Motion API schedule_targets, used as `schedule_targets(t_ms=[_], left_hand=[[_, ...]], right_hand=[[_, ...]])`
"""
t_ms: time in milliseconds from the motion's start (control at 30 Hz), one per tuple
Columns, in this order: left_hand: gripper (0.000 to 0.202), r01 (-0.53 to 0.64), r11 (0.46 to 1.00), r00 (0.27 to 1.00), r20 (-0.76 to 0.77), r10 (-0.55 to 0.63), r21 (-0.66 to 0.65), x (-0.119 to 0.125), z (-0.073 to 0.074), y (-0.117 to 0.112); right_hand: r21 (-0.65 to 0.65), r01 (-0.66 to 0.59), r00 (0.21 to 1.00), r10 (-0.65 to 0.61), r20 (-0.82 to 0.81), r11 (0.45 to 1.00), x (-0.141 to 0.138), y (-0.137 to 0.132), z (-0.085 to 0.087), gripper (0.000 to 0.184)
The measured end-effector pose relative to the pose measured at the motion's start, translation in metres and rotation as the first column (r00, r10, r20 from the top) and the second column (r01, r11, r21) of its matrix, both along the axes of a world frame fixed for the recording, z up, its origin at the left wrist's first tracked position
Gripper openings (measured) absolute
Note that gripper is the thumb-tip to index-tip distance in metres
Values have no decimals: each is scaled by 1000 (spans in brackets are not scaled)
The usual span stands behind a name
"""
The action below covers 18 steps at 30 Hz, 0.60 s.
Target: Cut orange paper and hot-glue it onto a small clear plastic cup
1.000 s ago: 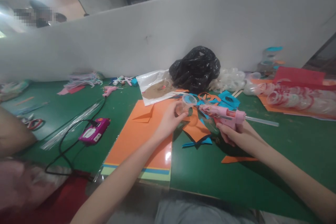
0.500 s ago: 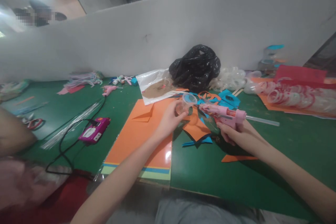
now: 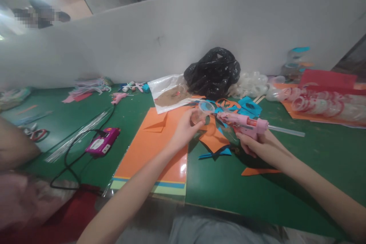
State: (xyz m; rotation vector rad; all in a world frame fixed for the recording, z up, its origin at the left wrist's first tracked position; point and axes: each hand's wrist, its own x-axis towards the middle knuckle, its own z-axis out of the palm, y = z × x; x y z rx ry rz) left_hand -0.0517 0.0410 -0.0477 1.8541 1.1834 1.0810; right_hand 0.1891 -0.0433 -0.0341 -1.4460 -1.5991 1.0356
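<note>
My left hand [image 3: 190,125] is closed around a clear plastic cup [image 3: 206,109], its round rim tilted up and to the right. In my right hand [image 3: 253,143] is a pink glue gun [image 3: 243,122], with a clear glue stick [image 3: 287,131] poking out of its back end. The nozzle points left and is close to the cup's rim; whether it touches, I cannot tell. Below the cup and gun lie orange paper scraps [image 3: 214,139] and blue paper pieces [image 3: 250,107]. Under my left forearm is a stack of orange sheets [image 3: 143,152] in a clear sleeve.
A black plastic bag [image 3: 214,72] stands against the white partition [image 3: 160,42]. Clear cups with red rims [image 3: 317,103] lie at the right. On the left are a second pink glue gun [image 3: 118,97], a purple power box [image 3: 103,142] with a black cord, scissors [image 3: 37,134] and another person's arm [image 3: 15,141].
Both hands, the cup and the glue gun have stayed almost where they were. The view has shifted very slightly.
</note>
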Motion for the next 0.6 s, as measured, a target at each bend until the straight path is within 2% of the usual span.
schedule_targets(t_ms=[200,400,600], left_hand=[[33,1,1000,1000,-1,-1,-5,0,-1,0],[34,7,1000,1000,6,-7,1,-1,0,0],[32,10,1000,998,57,-10,8,-2,3,1]], right_hand=[[-6,-16,999,16,-29,1000,-1,0,2,58],[-9,-45,999,44,-25,999,4,1,-3,44],[5,4,1000,-4,14,1000,9,2,-10,46]])
